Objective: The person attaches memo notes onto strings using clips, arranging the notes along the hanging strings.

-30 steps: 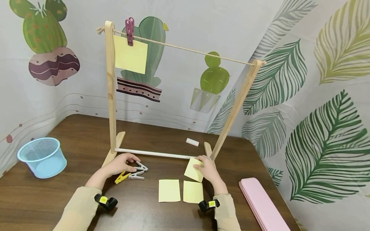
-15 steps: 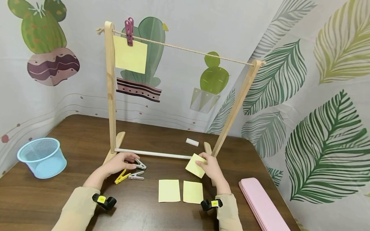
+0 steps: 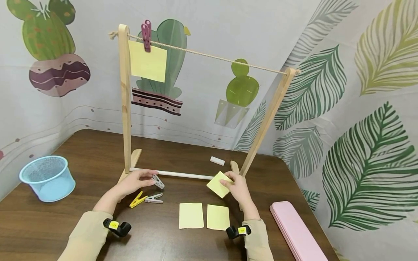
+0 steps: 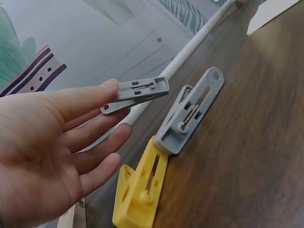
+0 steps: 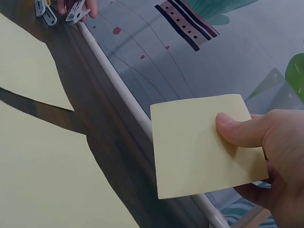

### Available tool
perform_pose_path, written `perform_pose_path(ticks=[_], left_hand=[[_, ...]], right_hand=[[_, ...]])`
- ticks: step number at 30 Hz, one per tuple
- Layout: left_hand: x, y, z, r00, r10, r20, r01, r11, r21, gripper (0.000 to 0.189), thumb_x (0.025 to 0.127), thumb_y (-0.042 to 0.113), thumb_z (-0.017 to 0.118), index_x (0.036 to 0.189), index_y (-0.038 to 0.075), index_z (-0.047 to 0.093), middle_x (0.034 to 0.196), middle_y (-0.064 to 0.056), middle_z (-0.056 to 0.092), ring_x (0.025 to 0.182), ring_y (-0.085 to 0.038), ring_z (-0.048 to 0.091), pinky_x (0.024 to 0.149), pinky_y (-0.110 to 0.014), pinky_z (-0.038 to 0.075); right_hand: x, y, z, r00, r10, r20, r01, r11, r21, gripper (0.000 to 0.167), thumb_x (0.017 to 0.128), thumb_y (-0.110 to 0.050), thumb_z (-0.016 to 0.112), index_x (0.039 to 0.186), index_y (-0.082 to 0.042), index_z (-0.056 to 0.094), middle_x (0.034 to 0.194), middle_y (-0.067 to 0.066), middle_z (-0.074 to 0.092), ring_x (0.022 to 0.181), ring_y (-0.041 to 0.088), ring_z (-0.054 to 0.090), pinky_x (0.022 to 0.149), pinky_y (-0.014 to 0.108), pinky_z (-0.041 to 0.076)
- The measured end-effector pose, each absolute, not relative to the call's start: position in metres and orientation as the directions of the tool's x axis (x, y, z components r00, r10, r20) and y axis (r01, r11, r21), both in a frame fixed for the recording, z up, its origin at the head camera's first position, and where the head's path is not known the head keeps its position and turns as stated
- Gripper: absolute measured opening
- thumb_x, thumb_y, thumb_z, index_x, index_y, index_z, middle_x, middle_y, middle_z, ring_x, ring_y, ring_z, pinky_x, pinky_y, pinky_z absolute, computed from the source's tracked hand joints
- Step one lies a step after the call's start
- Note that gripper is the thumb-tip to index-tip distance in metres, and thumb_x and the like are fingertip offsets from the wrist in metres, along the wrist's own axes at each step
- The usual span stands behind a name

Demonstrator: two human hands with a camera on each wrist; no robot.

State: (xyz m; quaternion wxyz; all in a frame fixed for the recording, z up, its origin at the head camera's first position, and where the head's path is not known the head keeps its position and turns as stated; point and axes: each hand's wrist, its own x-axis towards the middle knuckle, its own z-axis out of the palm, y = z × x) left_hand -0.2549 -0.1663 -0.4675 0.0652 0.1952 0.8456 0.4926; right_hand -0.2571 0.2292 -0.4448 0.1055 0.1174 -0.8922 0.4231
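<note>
A person works at a desk [image 3: 156, 237] with both hands occupied: the left hand [image 3: 132, 184] pinches a gray clothespin [image 3: 159, 182] by its holed handle ends, clamping end pointing away, while the right hand [image 3: 238, 187] grips a yellow sticky note [image 3: 217, 185], thumb across its face and fingers behind.

The square of paper looks feather-light and flexible, likely to bend or crease under a hard squeeze; a gentle pinch near an edge should suit it. The clothespin appears to be light, stiff plastic, perhaps a little slick, with a metal spring that should resist pressing; its paired handles are the place to take hold.

On the desk near the left hand lie a second gray clothespin [image 3: 153, 198] and, just beside it, a yellow clothespin [image 3: 138, 200]. Two more yellow notes [image 3: 191, 216] lie flat, side by side. Above, a purple clothespin [image 3: 147, 36] holds a hanging note [image 3: 148, 64] on a rope [image 3: 209, 55] strung across a wooden frame [image 3: 125, 101].

At left, a blue mesh basket [image 3: 53, 186] stands upright, only its mesh wall and bottom visible inside. At right, a pink case [image 3: 295, 230] appears closed, its contents hidden.
</note>
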Motion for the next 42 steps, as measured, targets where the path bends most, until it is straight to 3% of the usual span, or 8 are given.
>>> perform_pose_path(ticks=[4, 9, 20, 37, 42], left_hand=[[-0.254, -0.165, -0.466, -0.929, 0.362, 0.075, 0.233, 0.416, 0.879, 0.046, 0.096, 0.026, 0.063, 0.132, 0.000, 0.057, 0.127, -0.020, 0.061, 0.120, -0.036, 0.055, 0.095, -0.041, 0.048], [-0.255, -0.163, -0.466, -0.950, 0.306, 0.062, 0.181, 0.378, 0.908, 0.049, 0.094, 0.028, 0.066, 0.133, 0.001, 0.056, 0.127, -0.018, 0.061, 0.118, -0.029, 0.055, 0.092, -0.031, 0.049], [-0.256, -0.157, -0.461, -0.974, 0.215, 0.075, 0.139, 0.297, 0.945, 0.054, 0.096, 0.022, 0.063, 0.138, -0.006, 0.047, 0.133, -0.028, 0.054, 0.124, -0.039, 0.051, 0.094, -0.032, 0.046], [-0.253, -0.153, -0.457, -0.988, 0.131, 0.075, 0.108, 0.262, 0.959, 0.052, 0.096, 0.023, 0.064, 0.136, -0.007, 0.050, 0.129, -0.025, 0.058, 0.119, -0.032, 0.056, 0.086, -0.017, 0.045], [-0.252, -0.150, -0.456, -0.989, 0.119, 0.083, 0.108, 0.220, 0.969, 0.051, 0.095, 0.021, 0.065, 0.136, -0.007, 0.051, 0.129, -0.025, 0.059, 0.109, -0.011, 0.060, 0.085, -0.014, 0.045]], right_hand=[[-0.257, 0.229, -0.446, -0.949, -0.120, 0.293, -0.306, 0.584, -0.752, 0.011, 0.082, -0.009, 0.077, 0.090, -0.005, 0.070, 0.088, 0.009, 0.074, 0.077, 0.010, 0.061, 0.071, 0.025, 0.049], [-0.258, 0.228, -0.447, -0.949, -0.135, 0.284, -0.310, 0.541, -0.781, 0.011, 0.082, -0.007, 0.076, 0.089, -0.003, 0.069, 0.087, 0.012, 0.074, 0.072, 0.006, 0.060, 0.067, 0.022, 0.049], [-0.259, 0.224, -0.452, -0.961, -0.113, 0.250, -0.272, 0.525, -0.806, 0.010, 0.083, -0.008, 0.075, 0.091, -0.005, 0.070, 0.091, 0.011, 0.074, 0.073, 0.009, 0.060, 0.071, 0.024, 0.048], [-0.259, 0.226, -0.454, -0.952, -0.122, 0.281, -0.302, 0.522, -0.798, 0.010, 0.084, -0.007, 0.074, 0.091, -0.002, 0.069, 0.091, 0.013, 0.074, 0.075, 0.007, 0.060, 0.069, 0.022, 0.049], [-0.260, 0.223, -0.455, -0.961, -0.117, 0.250, -0.274, 0.528, -0.804, 0.010, 0.085, -0.008, 0.074, 0.092, -0.004, 0.070, 0.090, 0.010, 0.074, 0.078, 0.009, 0.062, 0.073, 0.024, 0.049]])
